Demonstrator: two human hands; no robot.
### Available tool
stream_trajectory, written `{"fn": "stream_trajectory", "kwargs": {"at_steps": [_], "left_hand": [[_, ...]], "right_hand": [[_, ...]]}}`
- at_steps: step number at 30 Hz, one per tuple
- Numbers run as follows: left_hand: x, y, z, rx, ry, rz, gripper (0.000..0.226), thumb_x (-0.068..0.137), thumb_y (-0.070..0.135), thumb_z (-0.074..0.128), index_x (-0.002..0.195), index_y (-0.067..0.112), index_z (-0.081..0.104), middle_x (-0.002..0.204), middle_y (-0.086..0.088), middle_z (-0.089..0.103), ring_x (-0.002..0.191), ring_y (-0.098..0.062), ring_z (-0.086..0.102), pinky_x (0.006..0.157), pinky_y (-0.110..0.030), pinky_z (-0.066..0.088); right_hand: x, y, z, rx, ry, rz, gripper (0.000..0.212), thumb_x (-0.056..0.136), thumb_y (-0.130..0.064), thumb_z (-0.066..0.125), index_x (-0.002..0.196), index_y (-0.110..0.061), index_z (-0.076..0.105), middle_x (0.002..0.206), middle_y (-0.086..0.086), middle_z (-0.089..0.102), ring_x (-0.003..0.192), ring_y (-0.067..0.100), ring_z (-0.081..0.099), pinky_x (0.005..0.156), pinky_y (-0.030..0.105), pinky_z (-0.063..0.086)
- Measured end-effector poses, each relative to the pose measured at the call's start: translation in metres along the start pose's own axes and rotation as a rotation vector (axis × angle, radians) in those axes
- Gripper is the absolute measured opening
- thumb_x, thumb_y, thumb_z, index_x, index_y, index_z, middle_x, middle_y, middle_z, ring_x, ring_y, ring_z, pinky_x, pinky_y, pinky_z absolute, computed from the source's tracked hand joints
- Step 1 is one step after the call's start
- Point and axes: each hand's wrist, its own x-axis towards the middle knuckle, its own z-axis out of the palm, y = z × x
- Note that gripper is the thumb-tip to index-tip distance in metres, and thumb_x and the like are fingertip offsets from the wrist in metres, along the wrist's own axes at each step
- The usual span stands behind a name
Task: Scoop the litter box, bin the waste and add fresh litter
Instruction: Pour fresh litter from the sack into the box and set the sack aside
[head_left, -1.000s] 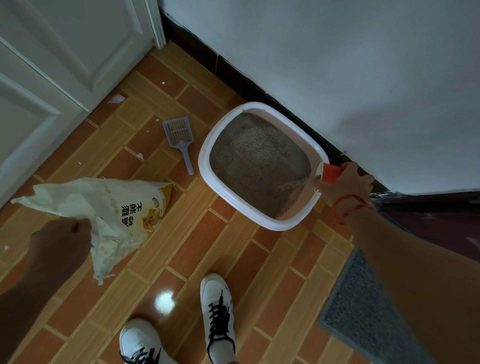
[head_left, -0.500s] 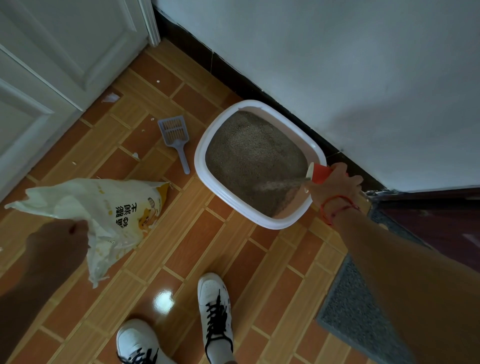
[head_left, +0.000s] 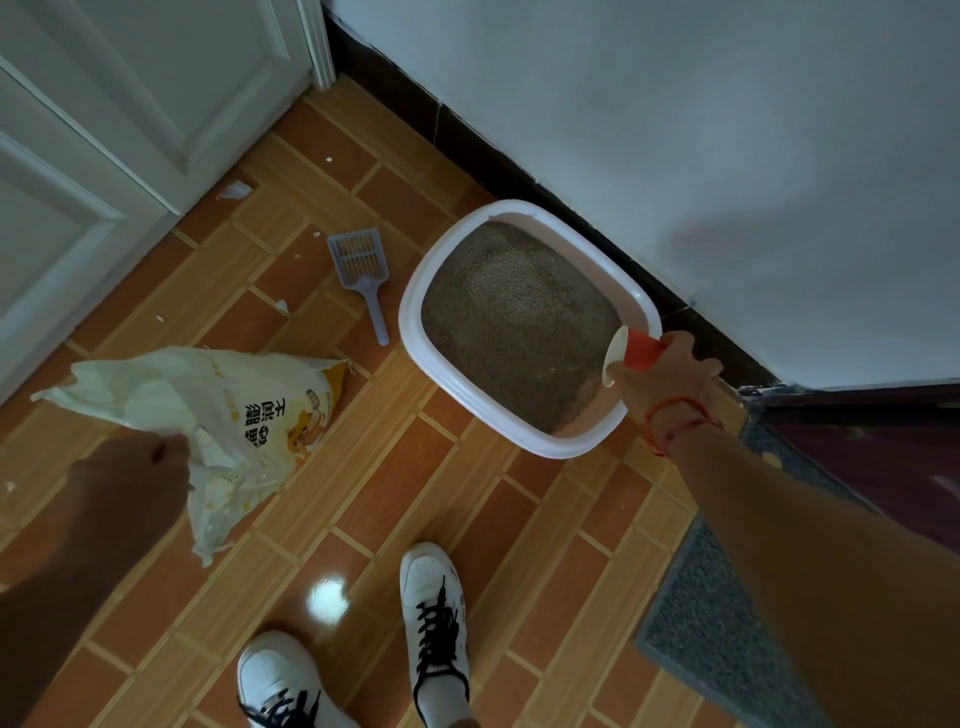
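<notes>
Right hand (head_left: 662, 382) curled round a red cup (head_left: 638, 353), with the cup tipped mouth-left over the right corner of the litter box (head_left: 409, 322). Litter (head_left: 514, 317) covers most of the tray, with bare pink bottom showing at the near corner. Left hand (head_left: 135, 478) clenches the crumpled litter bag (head_left: 223, 400) at lower left, well apart from the box. Grey scoop (head_left: 361, 270) lies on the tiled floor (head_left: 363, 467) just left of the box. Box backs onto the wall (head_left: 675, 130) — open floor in front, mat (head_left: 727, 623) at right.

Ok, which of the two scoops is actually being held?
The orange scoop, gripped by the right hand over the litter box corner. The grey slotted scoop lies loose on the floor, left of the box.
</notes>
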Motion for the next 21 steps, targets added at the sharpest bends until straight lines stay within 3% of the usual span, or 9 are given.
{"fn": "stream_trajectory", "kwargs": {"at_steps": [5, 7, 10, 15, 21], "left_hand": [[-0.025, 0.025, -0.023, -0.043, 0.034, -0.013, 0.04, 0.101, 0.019, 0.048, 0.071, -0.002, 0.064, 0.069, -0.02, 0.066, 0.07, -0.04, 0.061, 0.07, -0.044, 0.05], [-0.031, 0.032, -0.029, -0.019, 0.054, -0.018, 0.04, 0.101, 0.015, 0.047, 0.069, -0.002, 0.064, 0.068, -0.019, 0.065, 0.07, -0.039, 0.06, 0.073, -0.043, 0.047], [-0.036, 0.033, -0.033, 0.016, 0.062, -0.008, 0.039, 0.1, 0.011, 0.05, 0.067, -0.003, 0.064, 0.069, -0.02, 0.064, 0.069, -0.037, 0.057, 0.069, -0.039, 0.041], [-0.042, 0.03, -0.045, -0.013, 0.089, -0.01, 0.039, 0.098, 0.009, 0.051, 0.061, -0.001, 0.059, 0.065, -0.018, 0.059, 0.062, -0.034, 0.052, 0.063, -0.036, 0.035], [-0.046, 0.014, -0.065, -0.097, 0.058, -0.026, 0.043, 0.101, 0.013, 0.047, 0.059, 0.003, 0.051, 0.057, -0.012, 0.051, 0.065, -0.036, 0.055, 0.064, -0.039, 0.039]], "right_hand": [[-0.01, -0.003, 0.014, 0.05, -0.01, -0.03, 0.076, 0.07, -0.045, 0.077, 0.132, -0.022, 0.04, 0.123, 0.015, 0.046, 0.107, 0.033, 0.052, 0.076, 0.036, 0.047], [-0.019, -0.007, 0.021, 0.089, -0.038, -0.04, 0.078, 0.065, -0.044, 0.078, 0.13, -0.025, 0.04, 0.122, 0.013, 0.046, 0.104, 0.032, 0.054, 0.079, 0.038, 0.053], [-0.031, -0.014, 0.034, 0.079, -0.09, -0.048, 0.078, 0.06, -0.045, 0.076, 0.128, -0.029, 0.04, 0.121, 0.013, 0.039, 0.105, 0.035, 0.052, 0.086, 0.048, 0.054], [-0.049, -0.023, 0.053, 0.031, -0.1, -0.142, 0.073, 0.068, -0.032, 0.08, 0.132, -0.024, 0.045, 0.13, 0.01, 0.043, 0.116, 0.031, 0.045, 0.088, 0.039, 0.048], [-0.072, -0.045, 0.068, -0.124, -0.044, -0.252, 0.075, 0.064, -0.04, 0.082, 0.128, -0.026, 0.045, 0.129, 0.015, 0.04, 0.111, 0.034, 0.046, 0.092, 0.046, 0.049]]}}
